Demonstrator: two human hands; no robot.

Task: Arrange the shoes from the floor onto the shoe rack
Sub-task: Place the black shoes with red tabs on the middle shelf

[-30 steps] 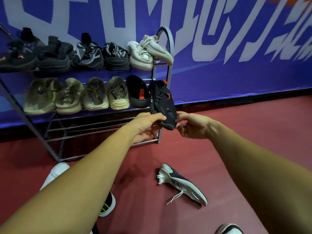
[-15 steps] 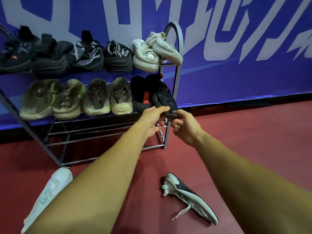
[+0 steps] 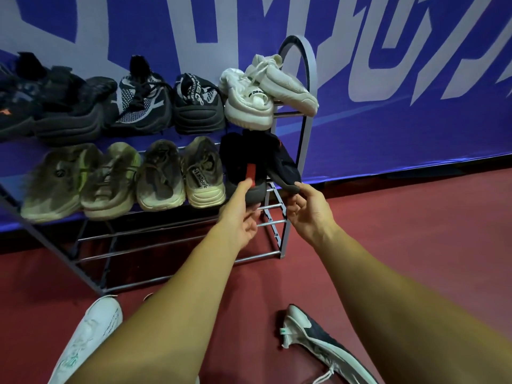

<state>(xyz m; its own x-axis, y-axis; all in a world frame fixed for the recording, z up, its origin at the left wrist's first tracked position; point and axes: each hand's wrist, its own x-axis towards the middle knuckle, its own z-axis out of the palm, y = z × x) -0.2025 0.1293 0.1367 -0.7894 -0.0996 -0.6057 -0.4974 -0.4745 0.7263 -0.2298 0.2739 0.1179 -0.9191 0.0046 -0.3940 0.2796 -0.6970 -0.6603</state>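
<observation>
The metal shoe rack (image 3: 309, 79) stands against a blue wall. At the right end of its middle shelf two black shoes lie side by side. My right hand (image 3: 309, 210) pinches the heel of the outer black shoe (image 3: 284, 164), which rests tilted on the shelf. My left hand (image 3: 239, 217) has its thumb on top of the heel of the black shoe with a red tab (image 3: 239, 159) and its fingers curled below the sole. A dark grey and white sneaker (image 3: 318, 342) and a white shoe (image 3: 88, 336) lie on the floor.
The top shelf holds dark sneakers (image 3: 144, 103) and two cream shoes (image 3: 246, 106) at its right end. Several worn olive-tan shoes (image 3: 160, 178) fill the middle shelf. The lower rails (image 3: 166, 245) are bare. Red floor (image 3: 401, 245) spreads to the right.
Both hands carried the outer black shoe up and back from in front of the rack onto the middle shelf. My left hand shifted to the neighbouring shoe's heel.
</observation>
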